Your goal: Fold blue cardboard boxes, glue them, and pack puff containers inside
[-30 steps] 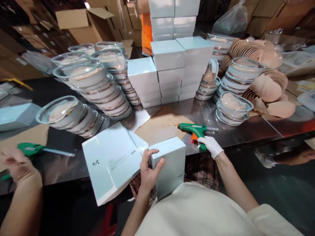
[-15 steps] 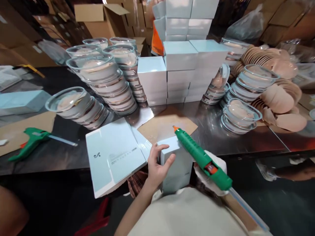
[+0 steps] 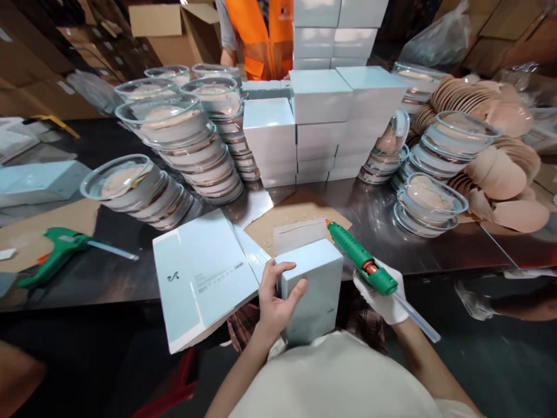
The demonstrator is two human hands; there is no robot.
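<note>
The bare left hand (image 3: 274,302) grips a pale blue box (image 3: 311,290) at the near edge of the steel worktop (image 3: 383,232), its fingers closed around the box's left side and thumb across the front face. The box's flap (image 3: 300,234) stands open at the back. The gloved right hand (image 3: 383,293) has its fingers closed around a green glue gun (image 3: 361,264), whose orange nozzle points at the right end of that flap, just over a sheet of brown cardboard (image 3: 300,215). A flat, unfolded carton (image 3: 204,278) lies just left of the box, overhanging the worktop edge. Beyond stand stacked closed boxes (image 3: 322,122), stacks of clear lidded dishes (image 3: 183,145) and a heap of beige pads (image 3: 500,168). A second glue gun (image 3: 56,249) lies far left. A person in an orange vest (image 3: 261,40) stands behind the stacks
</note>
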